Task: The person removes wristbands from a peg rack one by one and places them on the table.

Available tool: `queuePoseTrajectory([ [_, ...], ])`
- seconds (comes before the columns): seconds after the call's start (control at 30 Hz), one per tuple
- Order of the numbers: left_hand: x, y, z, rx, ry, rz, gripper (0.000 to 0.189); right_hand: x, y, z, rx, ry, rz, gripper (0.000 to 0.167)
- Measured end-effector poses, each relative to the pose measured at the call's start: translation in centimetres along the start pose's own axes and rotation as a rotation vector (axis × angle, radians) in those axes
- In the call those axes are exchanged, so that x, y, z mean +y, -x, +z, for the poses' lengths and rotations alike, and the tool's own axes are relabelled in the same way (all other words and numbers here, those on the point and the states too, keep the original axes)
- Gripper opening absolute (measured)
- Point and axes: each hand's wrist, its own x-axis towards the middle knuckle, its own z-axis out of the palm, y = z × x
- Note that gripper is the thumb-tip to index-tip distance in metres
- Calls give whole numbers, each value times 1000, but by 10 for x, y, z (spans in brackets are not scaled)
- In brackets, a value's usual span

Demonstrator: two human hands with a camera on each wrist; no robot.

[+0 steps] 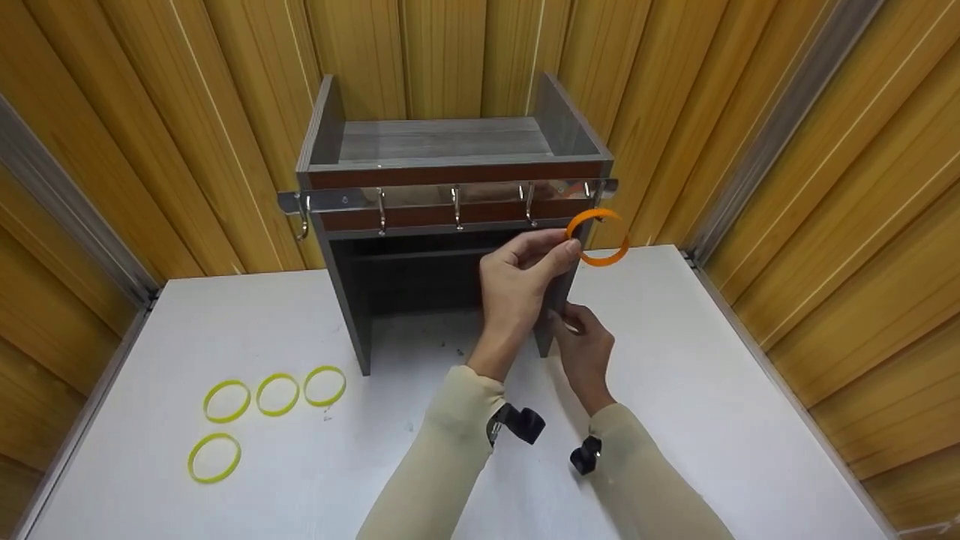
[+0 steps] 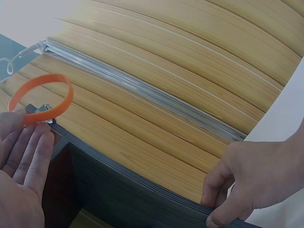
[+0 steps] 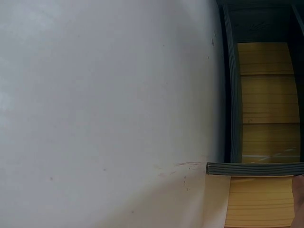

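An orange rubber wristband [image 1: 619, 253] is pinched between the thumb and fingers of my left hand [image 1: 517, 281]. It is held at the rightmost hook [image 1: 600, 191] of a metal hook rail [image 1: 420, 196]; whether it touches the hook cannot be told. In the left wrist view the wristband [image 2: 64, 107] overlaps the rail's end. Lower down, my right hand [image 1: 589, 349] grips the front edge of the grey shelf's right side panel [image 2: 156, 183]. Only a small part of the right hand [image 3: 298, 202] shows in the right wrist view.
Several yellow-green wristbands [image 1: 226, 400] lie flat on the white table [image 1: 285, 487], left of the grey wooden shelf [image 1: 347, 307]. The other hooks [image 1: 457, 208] on the rail hang bare. Wood-patterned walls [image 1: 225, 135] enclose the table at the back and sides.
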Motion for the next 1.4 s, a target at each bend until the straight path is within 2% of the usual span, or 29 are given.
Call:
queuePoseTrajectory([
  [0.13,1,4,-5,-1,-10,7,18,1,0,1,-1,-8,-27,17],
  [0.27,-2,12,-16,8,-24,4,18,-2,0,0,-15,-14,-33,15],
  [0.5,-14,28,-44,57,-55,-32,19,-5,-1,-2,-26,28,2,13],
  [0.7,-24,43,-71,96,-73,-55,25,-4,0,-1,-19,13,48,15],
  [0.93,-33,62,-109,212,-182,-127,22,-5,-2,2,-2,-14,80,16],
  [1.2,-42,85,-150,329,-144,-170,22,-6,-2,2,-11,-10,66,15],
  [1.4,-47,98,-171,419,-158,-205,24,-1,-3,-2,-39,-22,68,16],
])
